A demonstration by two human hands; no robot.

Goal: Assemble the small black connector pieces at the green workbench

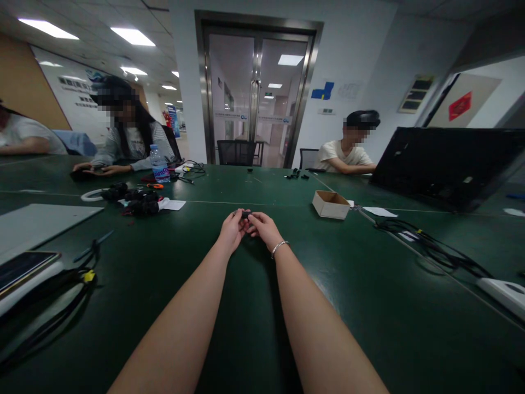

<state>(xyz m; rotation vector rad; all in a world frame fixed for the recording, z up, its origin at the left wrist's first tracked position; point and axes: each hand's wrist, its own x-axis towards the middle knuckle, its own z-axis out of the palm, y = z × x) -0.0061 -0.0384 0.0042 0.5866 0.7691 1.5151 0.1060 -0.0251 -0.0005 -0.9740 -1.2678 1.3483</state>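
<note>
My left hand (233, 230) and my right hand (264, 227) meet above the green table (246, 301), out in front of me. Between their fingertips they pinch a small black piece (245, 215). Its kind is too small to make out, and the fingers cover most of it. Both hands are closed on this piece, thumbs on top. A silver bracelet (279, 249) circles my right wrist.
An open cardboard box (331, 205) stands right of my hands. Black devices (141, 202) and a water bottle (159, 164) are to the left. Cables (430, 246) and a monitor (447, 169) lie rightward. Several small black pieces (295, 174) lie farther back. People sit across.
</note>
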